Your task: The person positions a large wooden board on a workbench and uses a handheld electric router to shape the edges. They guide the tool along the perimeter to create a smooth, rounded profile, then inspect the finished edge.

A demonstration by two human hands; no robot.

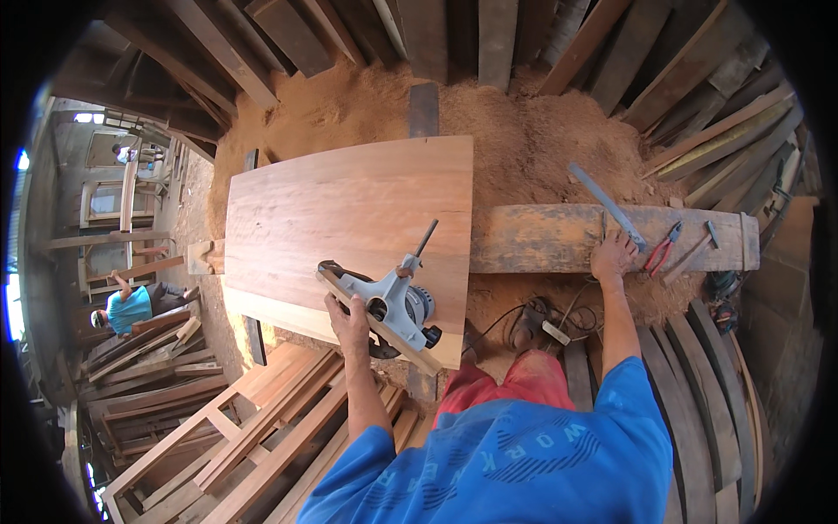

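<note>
A pale wooden panel (340,205) lies flat in front of me. On its near right part rests a router (403,301) with a grey base, a rod sticking up and a wooden strip along its side. My left hand (352,325) is closed round that strip. My right hand (615,255) is down on the worn plank (541,237) to the right, its fingers bent; a thin dark stick seems to show at the fingertips. Close by it are a long blue-grey bar (608,205), red-handled pliers (663,249) and a hammer (692,251).
Sawdust (541,131) covers the ground, with boards (428,39) leaning along the far side. Stacked frames (236,428) lie at the near left. A cable (572,310) runs near my feet. Another person (131,307) works at the far left.
</note>
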